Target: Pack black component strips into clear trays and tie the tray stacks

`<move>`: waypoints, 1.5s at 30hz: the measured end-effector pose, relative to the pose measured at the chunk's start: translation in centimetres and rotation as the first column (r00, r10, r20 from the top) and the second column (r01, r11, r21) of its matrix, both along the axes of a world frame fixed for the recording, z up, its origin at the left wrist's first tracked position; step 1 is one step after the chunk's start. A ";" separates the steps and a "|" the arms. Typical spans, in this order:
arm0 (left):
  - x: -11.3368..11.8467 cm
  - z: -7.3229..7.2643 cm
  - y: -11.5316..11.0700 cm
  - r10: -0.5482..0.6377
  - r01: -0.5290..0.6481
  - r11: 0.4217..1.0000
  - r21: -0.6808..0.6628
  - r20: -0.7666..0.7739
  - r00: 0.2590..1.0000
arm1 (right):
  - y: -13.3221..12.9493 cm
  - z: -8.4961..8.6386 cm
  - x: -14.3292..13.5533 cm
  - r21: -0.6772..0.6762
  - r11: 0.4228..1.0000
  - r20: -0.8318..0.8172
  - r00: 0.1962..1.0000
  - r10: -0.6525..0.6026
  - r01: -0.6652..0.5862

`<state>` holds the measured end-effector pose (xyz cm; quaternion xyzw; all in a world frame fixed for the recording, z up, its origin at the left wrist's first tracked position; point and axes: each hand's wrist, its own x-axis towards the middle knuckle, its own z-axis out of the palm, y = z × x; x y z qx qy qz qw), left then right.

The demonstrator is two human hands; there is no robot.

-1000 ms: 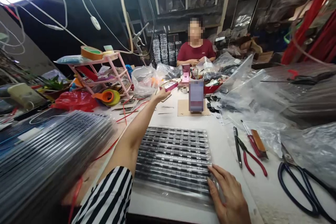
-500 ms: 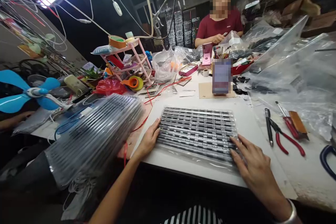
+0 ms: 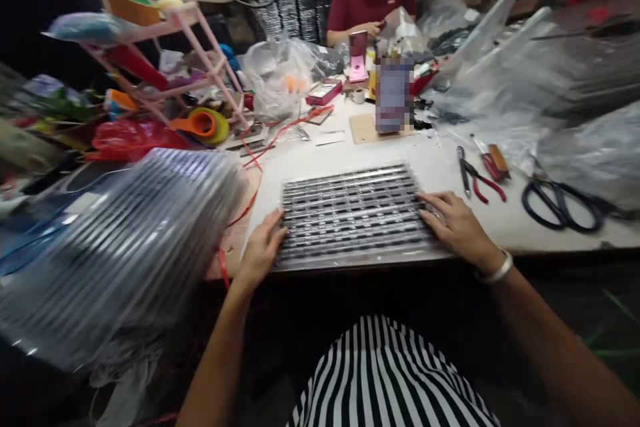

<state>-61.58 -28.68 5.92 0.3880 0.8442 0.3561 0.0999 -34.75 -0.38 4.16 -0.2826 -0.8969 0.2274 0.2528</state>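
A clear plastic pack of dark strips [image 3: 350, 217] with pale markings lies at the front edge of the white work surface [image 3: 430, 153]. My left hand [image 3: 261, 247] grips its left edge, with the fingertips at the side. On the right edge, my right hand [image 3: 453, 223] holds the pack between thumb and fingers; a white band circles that wrist. To the left rests a larger stack of similar plastic-wrapped strips [image 3: 145, 240], blurred and overhanging the table edge.
Red-handled pliers [image 3: 483, 185], a red tool [image 3: 490, 163] and dark scissors [image 3: 563, 203] lie right. A pink rack [image 3: 200, 47] stands back left. Behind a phone [image 3: 393, 95], a person in a dark red shirt [image 3: 370, 3] works. Plastic bags [image 3: 595, 140] pile up at right.
The view has tilted down and turned right, showing the scissors and more of the striped clothing. Both hands still hold the pack, which now sits nearer the table's front edge.
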 end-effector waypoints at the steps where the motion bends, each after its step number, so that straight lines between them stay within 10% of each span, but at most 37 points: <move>1: -0.5 -0.2 0.6 0.011 -0.012 1.000 0.029 0.013 1.000 | 0.6 0.2 -0.4 -0.077 0.997 -0.042 0.999 0.011 -0.014; 14: 1.2 -0.3 3.0 0.199 -0.226 0.942 0.248 0.127 0.972 | 0.4 0.5 -1.1 -0.234 0.972 -0.229 0.972 -0.055 0.000; 22: 2.2 -0.3 1.1 0.134 -0.354 0.690 0.632 0.369 0.920 | -3.3 1.6 -0.5 -0.304 0.953 -0.525 0.832 -0.179 0.013; 37: 3.9 2.6 0.3 -0.013 -0.435 0.620 0.653 0.564 0.826 | -3.0 3.6 1.0 -0.397 0.918 -0.514 0.824 -0.239 0.018; 45: 3.6 4.6 0.6 -0.018 -0.532 0.786 0.315 0.872 0.490 | 4.5 5.4 0.1 -0.745 0.561 -0.504 0.856 -0.117 -0.362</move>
